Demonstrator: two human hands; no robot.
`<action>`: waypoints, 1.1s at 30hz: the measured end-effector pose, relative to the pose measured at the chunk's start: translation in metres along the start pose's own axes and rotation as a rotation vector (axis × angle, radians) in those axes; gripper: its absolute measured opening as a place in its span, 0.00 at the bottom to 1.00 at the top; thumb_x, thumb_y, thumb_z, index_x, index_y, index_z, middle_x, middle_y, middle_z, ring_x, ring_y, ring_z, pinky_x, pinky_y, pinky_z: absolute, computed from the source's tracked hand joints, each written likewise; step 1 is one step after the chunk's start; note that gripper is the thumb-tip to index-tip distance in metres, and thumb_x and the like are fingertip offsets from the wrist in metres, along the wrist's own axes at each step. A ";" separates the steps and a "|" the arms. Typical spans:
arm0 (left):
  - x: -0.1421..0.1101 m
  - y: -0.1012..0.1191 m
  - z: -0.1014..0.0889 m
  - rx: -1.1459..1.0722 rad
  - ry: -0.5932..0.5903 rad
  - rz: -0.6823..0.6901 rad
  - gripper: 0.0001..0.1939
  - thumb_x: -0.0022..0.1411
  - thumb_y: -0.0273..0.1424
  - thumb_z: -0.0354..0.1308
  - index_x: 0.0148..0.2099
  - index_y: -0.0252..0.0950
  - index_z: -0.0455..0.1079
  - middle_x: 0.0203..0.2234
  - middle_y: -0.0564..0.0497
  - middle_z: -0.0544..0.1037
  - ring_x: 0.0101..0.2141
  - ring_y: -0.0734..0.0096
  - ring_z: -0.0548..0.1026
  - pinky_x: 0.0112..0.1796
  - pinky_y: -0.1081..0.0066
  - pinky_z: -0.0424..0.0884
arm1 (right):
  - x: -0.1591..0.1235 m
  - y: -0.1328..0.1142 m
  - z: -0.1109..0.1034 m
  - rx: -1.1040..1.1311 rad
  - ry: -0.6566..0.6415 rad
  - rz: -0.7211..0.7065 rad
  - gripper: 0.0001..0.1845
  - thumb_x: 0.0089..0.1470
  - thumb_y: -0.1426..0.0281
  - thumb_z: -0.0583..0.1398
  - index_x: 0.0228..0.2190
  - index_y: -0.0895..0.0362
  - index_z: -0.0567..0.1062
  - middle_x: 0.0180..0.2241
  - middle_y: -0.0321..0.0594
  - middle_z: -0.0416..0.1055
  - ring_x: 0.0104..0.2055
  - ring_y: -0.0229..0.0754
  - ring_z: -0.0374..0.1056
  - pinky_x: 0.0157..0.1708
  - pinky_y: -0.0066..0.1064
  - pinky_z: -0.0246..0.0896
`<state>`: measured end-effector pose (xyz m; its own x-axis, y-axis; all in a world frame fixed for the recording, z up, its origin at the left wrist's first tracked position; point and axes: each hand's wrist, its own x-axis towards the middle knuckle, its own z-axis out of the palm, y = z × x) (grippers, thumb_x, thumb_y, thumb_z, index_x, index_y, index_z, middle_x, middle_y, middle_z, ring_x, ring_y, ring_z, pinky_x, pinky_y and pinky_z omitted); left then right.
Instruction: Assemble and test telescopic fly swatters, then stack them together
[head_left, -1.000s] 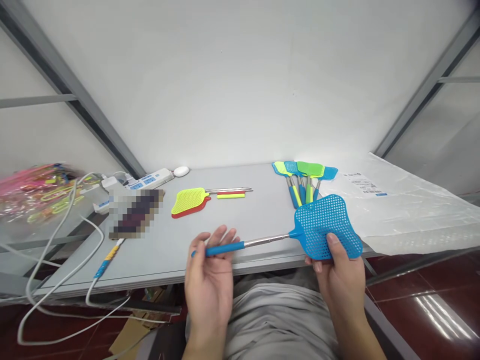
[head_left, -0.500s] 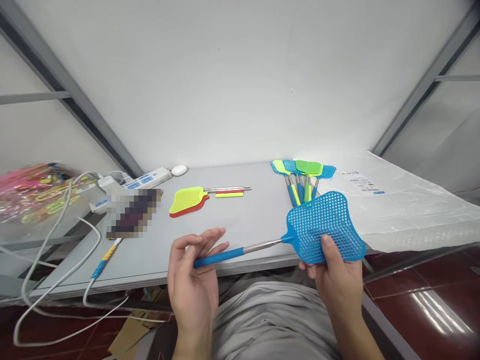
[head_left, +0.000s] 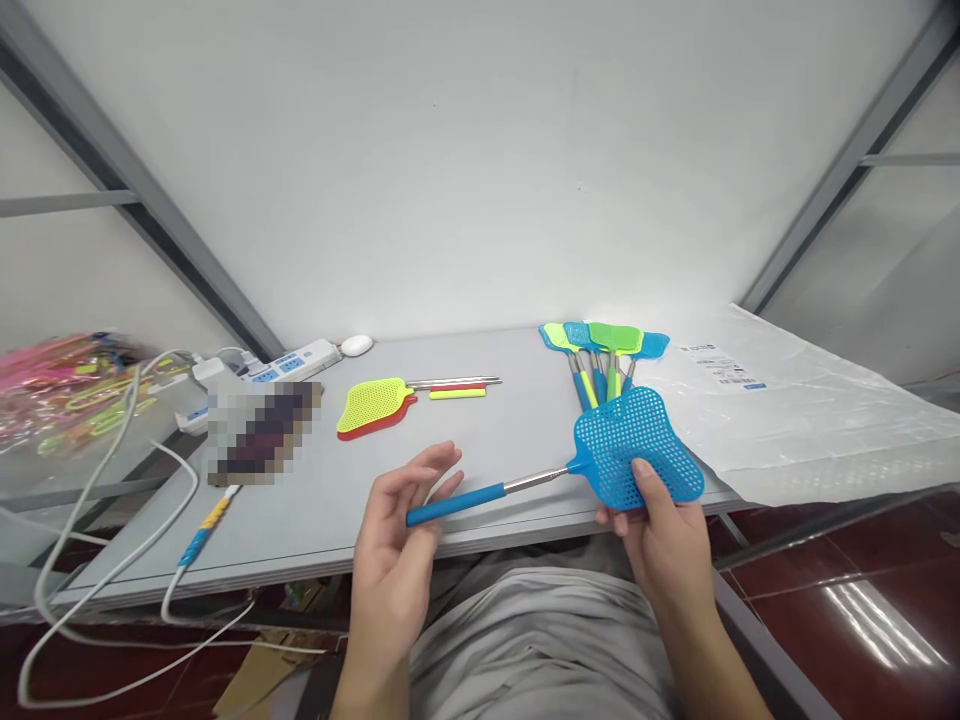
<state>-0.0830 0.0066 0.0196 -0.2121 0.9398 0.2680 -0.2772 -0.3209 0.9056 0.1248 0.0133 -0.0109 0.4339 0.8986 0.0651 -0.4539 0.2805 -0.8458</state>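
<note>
A blue fly swatter [head_left: 634, 440] with a mesh head, a metal shaft and a blue grip sleeve lies across in front of me. My right hand [head_left: 664, 535] pinches the mesh head, thumb on top and fingers beneath. At the other end, my left hand [head_left: 401, 540] is open with its fingers apart, the tip of the blue sleeve lying by the palm and thumb. Whether the sleeve touches the palm I cannot tell. Beyond the left hand are a yellow fly swatter [head_left: 373, 405] stacked on a red one [head_left: 360, 431], their metal shafts bare, and a loose yellow sleeve [head_left: 457, 394] beside a red sleeve.
Several blue and green fly swatters [head_left: 616, 338] lie fanned at the back right. White plastic wrapping [head_left: 787, 430] covers the table's right side. On the left are power strips [head_left: 300, 360], a white oval object [head_left: 357, 345], a pixelated item [head_left: 266, 435], cables and bagged colourful things [head_left: 82, 390].
My left hand has shifted right and its thumb has moved below the sleeve. The swatter's head has moved slightly left and tilted with my right hand.
</note>
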 end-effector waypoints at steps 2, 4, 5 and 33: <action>0.003 -0.001 -0.008 0.080 -0.082 -0.049 0.16 0.55 0.26 0.61 0.47 0.41 0.69 0.57 0.43 0.68 0.57 0.51 0.67 0.54 0.52 0.67 | 0.005 0.002 -0.003 0.004 -0.004 0.006 0.09 0.53 0.64 0.64 0.29 0.56 0.71 0.18 0.29 0.67 0.14 0.31 0.59 0.20 0.30 0.66; 0.007 -0.002 -0.017 0.158 -0.172 -0.111 0.20 0.55 0.28 0.63 0.51 0.43 0.68 0.60 0.43 0.64 0.57 0.51 0.67 0.54 0.55 0.67 | 0.009 0.002 -0.004 0.002 -0.014 0.004 0.09 0.52 0.64 0.64 0.29 0.56 0.72 0.18 0.30 0.68 0.15 0.32 0.60 0.20 0.30 0.65; 0.009 -0.002 -0.022 0.198 -0.212 -0.132 0.20 0.56 0.29 0.63 0.52 0.43 0.68 0.61 0.43 0.63 0.57 0.52 0.67 0.54 0.57 0.67 | 0.010 0.002 -0.005 -0.002 -0.021 0.007 0.09 0.52 0.64 0.65 0.29 0.56 0.72 0.18 0.30 0.68 0.16 0.32 0.60 0.20 0.30 0.65; 0.036 -0.007 -0.057 0.378 -0.189 -0.255 0.16 0.60 0.41 0.61 0.44 0.36 0.72 0.26 0.49 0.79 0.32 0.66 0.78 0.37 0.71 0.70 | 0.013 0.003 -0.017 -0.139 -0.213 0.023 0.11 0.58 0.61 0.60 0.34 0.56 0.67 0.18 0.32 0.71 0.16 0.35 0.63 0.18 0.25 0.58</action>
<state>-0.1419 0.0364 0.0041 0.0018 0.9990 0.0453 0.0688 -0.0453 0.9966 0.1428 0.0200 -0.0215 0.2441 0.9592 0.1429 -0.3443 0.2235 -0.9119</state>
